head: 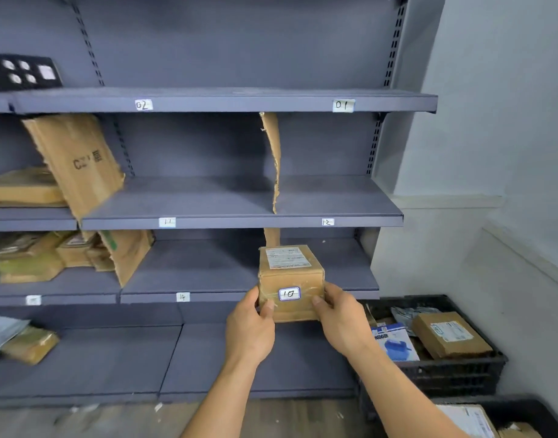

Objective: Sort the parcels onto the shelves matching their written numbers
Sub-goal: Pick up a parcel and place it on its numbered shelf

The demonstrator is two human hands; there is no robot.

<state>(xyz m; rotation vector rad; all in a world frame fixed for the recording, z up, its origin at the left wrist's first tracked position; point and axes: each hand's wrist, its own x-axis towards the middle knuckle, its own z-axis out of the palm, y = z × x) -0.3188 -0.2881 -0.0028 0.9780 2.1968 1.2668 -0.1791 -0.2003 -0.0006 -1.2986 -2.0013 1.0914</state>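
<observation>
A small brown cardboard parcel [290,276] with a white sticker reading 10 on its front and a shipping label on top is held up in front of the grey shelves. My left hand [251,327] grips its lower left corner and my right hand [341,317] grips its lower right side. The shelf edges carry number tags: 02 [143,104], 01 [342,105], 11 [167,222], 12 [327,222] and 14 [182,297]. No tag reading 10 is visible.
A black crate [454,374] at the lower right holds several parcels. Torn cardboard dividers [273,159] stand on the shelves. More parcels [34,257] fill the left bays, and a bagged parcel [28,343] lies on the bottom left shelf. A white wall [492,121] closes the right.
</observation>
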